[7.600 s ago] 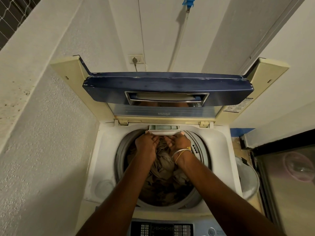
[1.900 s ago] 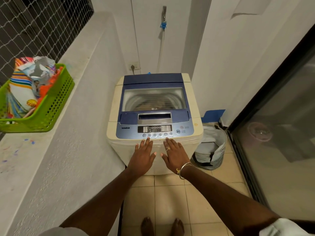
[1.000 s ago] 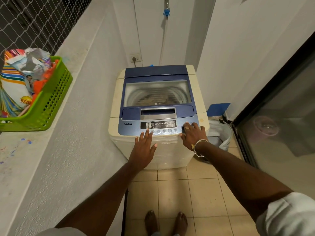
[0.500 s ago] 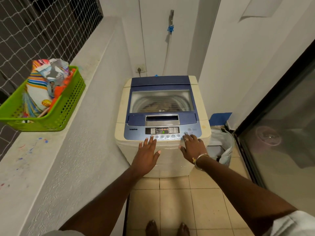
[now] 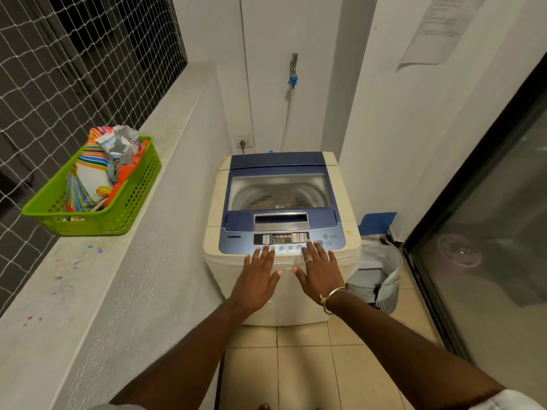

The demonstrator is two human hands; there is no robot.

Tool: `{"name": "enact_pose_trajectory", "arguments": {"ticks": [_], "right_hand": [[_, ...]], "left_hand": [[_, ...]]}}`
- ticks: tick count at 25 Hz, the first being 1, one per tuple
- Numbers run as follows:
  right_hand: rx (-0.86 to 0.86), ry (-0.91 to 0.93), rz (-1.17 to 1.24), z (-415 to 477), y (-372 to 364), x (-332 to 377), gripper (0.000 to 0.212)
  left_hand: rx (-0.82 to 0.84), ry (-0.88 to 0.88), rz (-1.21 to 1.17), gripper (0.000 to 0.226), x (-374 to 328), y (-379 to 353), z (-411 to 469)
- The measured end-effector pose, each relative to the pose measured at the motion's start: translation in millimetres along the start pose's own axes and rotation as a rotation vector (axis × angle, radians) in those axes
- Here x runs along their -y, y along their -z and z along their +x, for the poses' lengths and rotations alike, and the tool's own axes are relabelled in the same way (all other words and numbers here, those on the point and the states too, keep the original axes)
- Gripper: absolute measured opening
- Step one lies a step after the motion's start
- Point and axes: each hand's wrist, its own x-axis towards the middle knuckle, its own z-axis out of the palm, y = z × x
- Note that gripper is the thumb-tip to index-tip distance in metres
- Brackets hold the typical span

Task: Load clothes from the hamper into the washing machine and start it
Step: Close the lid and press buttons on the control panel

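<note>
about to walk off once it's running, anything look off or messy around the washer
Nothing serious. The washing machine has its lid shut and its display lit, and both hands are at the buttons. Only oddities: paint-like specks on the ledge, and a green basket sitting askew there.

Dim warm indoor light, sharp focus, wide-angle bending at edges, dull reflections on the glass door (image 5: 500,232).

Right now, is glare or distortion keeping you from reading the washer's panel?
Head view: the control panel shows lit red and green indicators, too small to read; no glare there. Wide-angle bending curves the walls and glass door, which reflects dimly. Left hand and right hand look sharp.
</note>
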Motion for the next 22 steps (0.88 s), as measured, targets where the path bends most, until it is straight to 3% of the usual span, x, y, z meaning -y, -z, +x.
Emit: {"name": "enact_pose_trajectory", "arguments": {"ticks": [9,15,22], "right_hand": [[-0.025,0.029,0.003,-8,-1,11,0.07],[-0.024,0.019,0.013,-8,-2,11,0.092],[-0.01,-0.004,0.012,-4,-4,10,0.094]], "left_hand": [[-0.007,0.0,0.015,0.064,-3,2,-14],[-0.004,0.013,0.037,0.064,-4,2,-15],[0.026,0.027,0.027,0.064,-3,1,-11]]}}
